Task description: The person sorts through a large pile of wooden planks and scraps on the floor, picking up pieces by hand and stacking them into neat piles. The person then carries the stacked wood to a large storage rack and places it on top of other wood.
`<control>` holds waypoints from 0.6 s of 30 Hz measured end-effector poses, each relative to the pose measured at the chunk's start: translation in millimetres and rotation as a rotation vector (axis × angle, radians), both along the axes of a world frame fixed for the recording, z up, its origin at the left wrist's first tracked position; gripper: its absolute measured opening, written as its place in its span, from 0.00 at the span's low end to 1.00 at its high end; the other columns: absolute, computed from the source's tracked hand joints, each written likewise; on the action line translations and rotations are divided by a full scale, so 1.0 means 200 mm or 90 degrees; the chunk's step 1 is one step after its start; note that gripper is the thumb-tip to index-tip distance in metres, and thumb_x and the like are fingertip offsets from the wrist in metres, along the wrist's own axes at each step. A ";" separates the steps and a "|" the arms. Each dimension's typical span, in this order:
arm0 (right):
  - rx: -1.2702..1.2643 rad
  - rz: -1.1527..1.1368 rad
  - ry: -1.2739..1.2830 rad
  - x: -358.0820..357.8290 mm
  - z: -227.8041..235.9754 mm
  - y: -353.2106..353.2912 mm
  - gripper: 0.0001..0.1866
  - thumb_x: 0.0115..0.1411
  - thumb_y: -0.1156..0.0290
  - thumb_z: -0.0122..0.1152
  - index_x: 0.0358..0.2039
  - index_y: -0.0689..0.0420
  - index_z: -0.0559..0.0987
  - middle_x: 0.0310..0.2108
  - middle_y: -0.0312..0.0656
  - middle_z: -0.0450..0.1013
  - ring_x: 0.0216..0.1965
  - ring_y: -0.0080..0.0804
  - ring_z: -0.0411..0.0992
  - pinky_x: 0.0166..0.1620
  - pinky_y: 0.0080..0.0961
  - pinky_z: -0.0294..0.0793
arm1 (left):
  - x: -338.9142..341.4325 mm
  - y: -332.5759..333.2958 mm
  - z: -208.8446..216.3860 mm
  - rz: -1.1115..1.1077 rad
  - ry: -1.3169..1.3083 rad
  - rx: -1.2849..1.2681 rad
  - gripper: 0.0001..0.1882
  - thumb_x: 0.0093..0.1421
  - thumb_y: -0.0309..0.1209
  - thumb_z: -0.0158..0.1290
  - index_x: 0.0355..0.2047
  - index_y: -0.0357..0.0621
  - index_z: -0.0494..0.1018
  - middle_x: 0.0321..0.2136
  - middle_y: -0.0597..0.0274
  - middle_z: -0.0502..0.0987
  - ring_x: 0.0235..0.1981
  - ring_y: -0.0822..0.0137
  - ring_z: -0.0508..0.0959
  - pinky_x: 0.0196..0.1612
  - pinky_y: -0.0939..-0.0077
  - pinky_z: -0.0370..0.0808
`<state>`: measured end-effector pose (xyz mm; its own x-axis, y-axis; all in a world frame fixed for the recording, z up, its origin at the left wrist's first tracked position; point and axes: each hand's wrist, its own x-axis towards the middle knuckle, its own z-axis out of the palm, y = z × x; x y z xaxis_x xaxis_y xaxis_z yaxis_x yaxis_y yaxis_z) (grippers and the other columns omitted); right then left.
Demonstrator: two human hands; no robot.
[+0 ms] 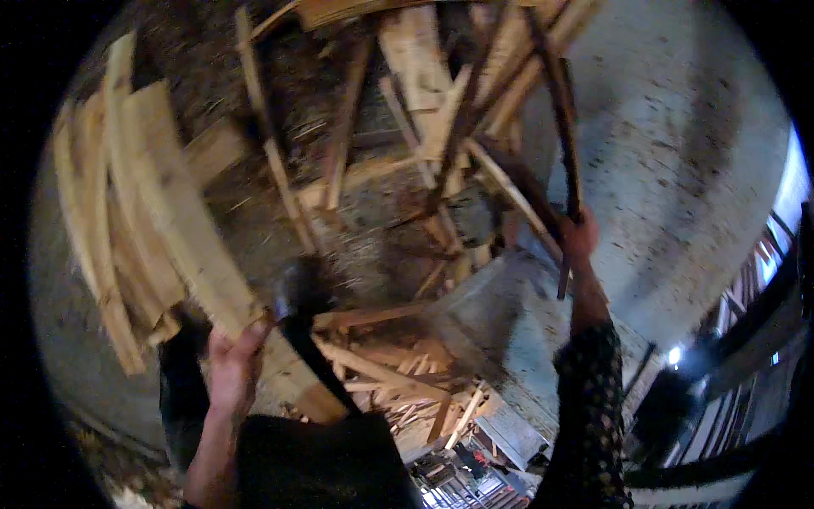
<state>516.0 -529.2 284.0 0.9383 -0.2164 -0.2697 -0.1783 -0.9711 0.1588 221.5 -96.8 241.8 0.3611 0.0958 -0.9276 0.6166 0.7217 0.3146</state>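
Note:
My left hand point(232, 366) is closed on the near end of a wide, pale wooden board point(182, 212), which stretches away to the upper left. Several more pale boards point(97, 246) lie alongside it on the left. On the other side, my right hand point(579, 235) is wrapped round a narrow, dark wooden strip point(564, 127) that points away from me. A second strip with a pale edge point(517, 195) meets it near my fingers; whether I grip that one too, I cannot tell. The picture is somewhat blurred.
Loose slats and boards point(415, 55) lie crosswise at the far middle, over a dark floor strewn with chips point(203, 42). Broken wood pieces point(407, 373) are heaped close to me. A large pale, speckled surface point(670, 161) spans the right. A bright lamp point(675, 355) shines at the lower right.

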 end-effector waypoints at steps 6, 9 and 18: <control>0.600 -0.221 0.148 -0.89 -0.08 0.34 0.17 0.46 0.77 0.52 0.40 0.58 0.69 0.30 0.35 0.67 0.29 0.21 0.65 0.32 0.19 0.67 | -0.04 -0.02 -0.01 -0.016 -0.007 0.016 0.07 0.51 0.28 0.51 0.31 0.41 0.70 0.24 0.69 0.72 0.25 0.77 0.70 0.27 0.83 0.67; 0.744 -0.381 0.182 -1.26 -0.20 0.54 0.18 0.46 0.77 0.55 0.41 0.58 0.69 0.30 0.35 0.68 0.29 0.22 0.65 0.33 0.19 0.68 | -0.03 0.04 -0.01 0.045 -0.035 0.011 0.09 0.50 0.31 0.53 0.30 0.42 0.67 0.23 0.68 0.70 0.24 0.75 0.69 0.28 0.79 0.68; 0.481 0.020 0.192 -1.01 -0.76 1.33 0.24 0.42 0.73 0.59 0.42 0.62 0.65 0.31 0.48 0.70 0.33 0.45 0.69 0.35 0.35 0.68 | -0.07 0.44 -0.05 0.069 0.052 0.322 0.14 0.48 0.29 0.50 0.35 0.36 0.66 0.27 0.64 0.70 0.28 0.75 0.68 0.32 0.80 0.66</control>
<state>313.0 -262.6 131.4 0.8044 0.1507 -0.5746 -0.2028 -0.8395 -0.5042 207.7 -8.3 232.0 0.2528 0.5716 -0.7806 0.5838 0.5533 0.5942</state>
